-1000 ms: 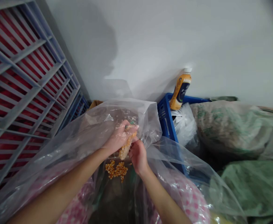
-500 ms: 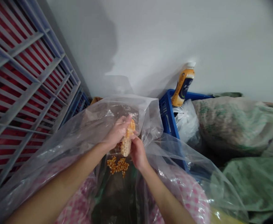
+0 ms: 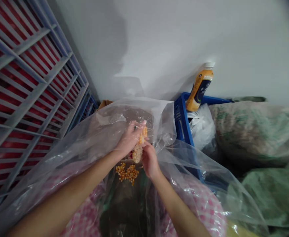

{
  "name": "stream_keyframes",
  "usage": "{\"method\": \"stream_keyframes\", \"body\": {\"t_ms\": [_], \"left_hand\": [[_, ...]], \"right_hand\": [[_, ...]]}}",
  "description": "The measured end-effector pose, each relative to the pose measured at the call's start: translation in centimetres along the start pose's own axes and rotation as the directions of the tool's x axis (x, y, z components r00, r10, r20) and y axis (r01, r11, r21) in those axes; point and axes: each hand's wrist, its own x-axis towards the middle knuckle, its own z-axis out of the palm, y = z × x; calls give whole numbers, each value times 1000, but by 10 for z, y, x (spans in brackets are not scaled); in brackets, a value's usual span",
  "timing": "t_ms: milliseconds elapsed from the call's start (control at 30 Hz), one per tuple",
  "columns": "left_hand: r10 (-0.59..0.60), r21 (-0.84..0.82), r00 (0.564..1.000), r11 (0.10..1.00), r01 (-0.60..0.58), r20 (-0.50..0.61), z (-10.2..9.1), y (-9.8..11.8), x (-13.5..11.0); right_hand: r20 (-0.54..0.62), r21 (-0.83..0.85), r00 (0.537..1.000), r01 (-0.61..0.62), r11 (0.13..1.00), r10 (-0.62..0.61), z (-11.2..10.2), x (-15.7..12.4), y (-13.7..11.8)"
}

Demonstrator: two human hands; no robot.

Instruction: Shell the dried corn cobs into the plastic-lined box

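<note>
Between my hands is a corn cob point(image 3: 137, 153), its near end stripped of kernels and its far end still covered in yellow ones. My left hand point(image 3: 130, 138) is closed around the far part from the left. From the right, my right hand point(image 3: 149, 158) grips the cob near its middle, fingers curled against it. Below the cob, a small pile of loose corn kernels point(image 3: 127, 173) lies on a clear plastic bag point(image 3: 104, 121) spread open around both forearms. Something dark red shows beside the cob, partly hidden by my left hand.
A grey slatted crate point(image 3: 35, 89) with red behind its slats rises on the left. To the right, a blue crate point(image 3: 181, 121) holds white plastic bags point(image 3: 202, 128) and a leaning orange bottle point(image 3: 200, 89). Stuffed woven sacks point(image 3: 255, 131) lie further right, before a white wall point(image 3: 164, 42).
The whole view has shifted slightly, so most things sit a little further right. Both hands keep hold of the cob, which is turned slightly.
</note>
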Motion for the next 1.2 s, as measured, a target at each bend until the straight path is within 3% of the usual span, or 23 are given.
{"method": "stream_keyframes", "body": {"t_ms": [100, 167, 267, 333, 500, 800, 1000, 1200], "left_hand": [[20, 40, 999, 999, -19, -43, 0, -3, 0], [45, 91, 997, 995, -39, -69, 0, -6, 2], [93, 225, 990, 972, -67, -108, -2, -13, 5], [117, 318, 986, 945, -74, -117, -4, -15, 6], [147, 463, 984, 882, -84, -100, -5, -15, 7], [149, 508, 988, 855, -103, -51, -1, -13, 6], [177, 537, 983, 835, -120, -56, -3, -14, 8], [123, 540, 992, 837, -89, -27, -6, -7, 6]], "right_hand": [[3, -115, 999, 55, 992, -54, 1, 0, -4], [-3, -294, 995, 98, 951, -103, 1, 0, -10], [21, -600, 994, 98, 794, -106, -1, 1, -23], [30, -704, 996, 82, 706, -85, -1, 2, -29], [10, -733, 991, 96, 674, -130, -1, 1, -31], [24, -761, 991, 103, 640, -132, -2, -2, -29], [103, -790, 986, 163, 591, -134, -6, 0, -30], [179, -785, 981, 190, 590, -78, -15, 5, -28]]}}
